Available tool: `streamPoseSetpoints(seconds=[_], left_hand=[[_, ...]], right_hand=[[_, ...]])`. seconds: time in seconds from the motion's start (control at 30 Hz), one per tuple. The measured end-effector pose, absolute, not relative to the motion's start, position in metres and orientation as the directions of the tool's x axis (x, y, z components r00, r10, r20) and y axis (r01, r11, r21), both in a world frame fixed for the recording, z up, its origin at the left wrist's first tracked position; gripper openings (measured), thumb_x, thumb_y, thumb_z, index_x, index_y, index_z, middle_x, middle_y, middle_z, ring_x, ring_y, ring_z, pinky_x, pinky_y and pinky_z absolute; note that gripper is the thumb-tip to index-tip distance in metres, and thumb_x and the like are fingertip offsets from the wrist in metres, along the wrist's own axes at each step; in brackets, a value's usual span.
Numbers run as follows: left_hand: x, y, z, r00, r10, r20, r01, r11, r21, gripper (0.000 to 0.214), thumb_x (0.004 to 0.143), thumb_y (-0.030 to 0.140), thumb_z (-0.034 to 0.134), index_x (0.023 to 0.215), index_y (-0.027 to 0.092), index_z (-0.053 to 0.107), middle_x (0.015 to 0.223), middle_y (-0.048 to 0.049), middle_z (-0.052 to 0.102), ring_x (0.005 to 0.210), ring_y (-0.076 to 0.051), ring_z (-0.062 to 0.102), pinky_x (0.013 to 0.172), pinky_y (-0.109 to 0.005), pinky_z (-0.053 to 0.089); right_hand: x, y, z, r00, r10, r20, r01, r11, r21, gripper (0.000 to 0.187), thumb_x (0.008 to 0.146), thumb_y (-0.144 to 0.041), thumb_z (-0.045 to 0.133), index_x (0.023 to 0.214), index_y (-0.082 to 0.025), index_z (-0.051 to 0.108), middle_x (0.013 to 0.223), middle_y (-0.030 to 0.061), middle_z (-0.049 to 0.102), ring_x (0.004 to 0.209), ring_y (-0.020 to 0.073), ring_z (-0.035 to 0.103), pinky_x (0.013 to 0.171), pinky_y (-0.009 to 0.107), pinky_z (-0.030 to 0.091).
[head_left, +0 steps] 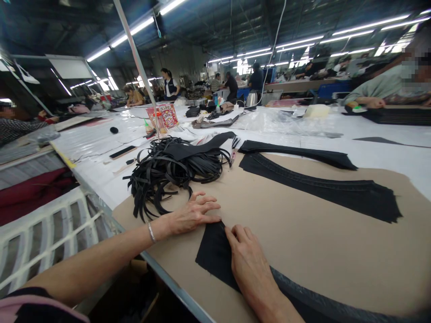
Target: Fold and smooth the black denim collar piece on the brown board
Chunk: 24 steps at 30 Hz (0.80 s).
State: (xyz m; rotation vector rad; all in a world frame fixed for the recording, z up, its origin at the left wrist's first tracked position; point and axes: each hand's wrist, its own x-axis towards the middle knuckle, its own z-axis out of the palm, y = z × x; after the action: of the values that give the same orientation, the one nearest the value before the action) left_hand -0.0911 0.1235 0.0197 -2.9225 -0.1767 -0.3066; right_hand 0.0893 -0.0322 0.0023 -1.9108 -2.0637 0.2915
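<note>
A curved black fabric piece (215, 251) lies on a tan board (323, 251) in front of me, running off toward the lower right. My left hand (193, 213) is at its upper corner, fingers spread, with the fingertips touching its edge. My right hand (247, 258) is closed on the same edge, fingers bent and pressed together; part of the piece is hidden beneath it. Beyond my left hand sits a heap of narrow black strips (175, 166). Two stacks of curved black pieces, a nearer one (319, 184) and a farther one (296, 152), lie on the right.
The table's metal edge (178, 289) runs along the left, beside a white slatted frame (50, 237). A pale pole (136, 54) rises behind the strips. Clear plastic sheeting (269, 121) and a red patterned packet (166, 115) lie farther back. A co-worker (387, 85) is at the right.
</note>
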Motion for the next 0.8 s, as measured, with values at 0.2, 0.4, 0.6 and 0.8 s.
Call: streamPoseSetpoints(seconds=[0.2, 0.4, 0.6, 0.8], left_hand=[[-0.09, 0.118, 0.022, 0.88, 0.219, 0.422, 0.356, -0.892, -0.279, 0.029, 0.094, 0.01, 0.044, 0.111, 0.025, 0.062, 0.135, -0.0087, 0.053, 0.128, -0.025, 0.04, 0.104, -0.049, 0.019], [-0.076, 0.071, 0.024, 0.926, 0.304, 0.224, 0.306, -0.952, 0.027, 0.035, 0.093, 0.007, 0.044, 0.121, 0.024, 0.057, 0.114, -0.0053, 0.064, 0.118, -0.02, 0.049, 0.102, -0.04, 0.023], [-0.073, 0.062, 0.022, 0.884, 0.41, 0.226, 0.378, -0.91, 0.171, 0.038, 0.089, 0.003, 0.039, 0.112, 0.022, 0.061, 0.101, -0.0048, 0.066, 0.102, -0.019, 0.054, 0.098, -0.042, 0.023], [-0.047, 0.048, 0.041, 0.805, 0.534, 0.258, 0.49, -0.844, 0.219, 0.019, 0.087, 0.019, 0.056, 0.102, 0.024, 0.066, 0.096, -0.0043, 0.063, 0.098, -0.021, 0.053, 0.096, -0.046, 0.023]], right_hand=[[0.09, -0.033, 0.002, -0.069, 0.992, 0.103, 0.938, 0.1, -0.333, 0.044, 0.087, 0.0, 0.039, 0.122, -0.013, 0.06, 0.104, 0.0099, 0.058, 0.095, 0.0236, 0.049, 0.086, 0.036, 0.042], [0.088, -0.033, 0.01, -0.055, 0.993, 0.105, 0.941, 0.087, -0.328, 0.042, 0.084, 0.003, 0.036, 0.115, -0.014, 0.06, 0.102, 0.0106, 0.058, 0.093, 0.0241, 0.05, 0.085, 0.036, 0.041], [0.1, -0.037, 0.014, -0.002, 0.995, 0.095, 0.921, 0.039, -0.387, 0.026, 0.089, -0.005, 0.042, 0.107, -0.017, 0.057, 0.1, 0.0078, 0.058, 0.093, 0.0215, 0.052, 0.084, 0.032, 0.039], [0.123, -0.054, 0.028, 0.011, 1.0, -0.009, 0.91, -0.013, -0.414, 0.009, 0.087, -0.018, 0.055, 0.096, -0.018, 0.057, 0.097, 0.0074, 0.06, 0.094, 0.0239, 0.053, 0.082, 0.035, 0.037]])
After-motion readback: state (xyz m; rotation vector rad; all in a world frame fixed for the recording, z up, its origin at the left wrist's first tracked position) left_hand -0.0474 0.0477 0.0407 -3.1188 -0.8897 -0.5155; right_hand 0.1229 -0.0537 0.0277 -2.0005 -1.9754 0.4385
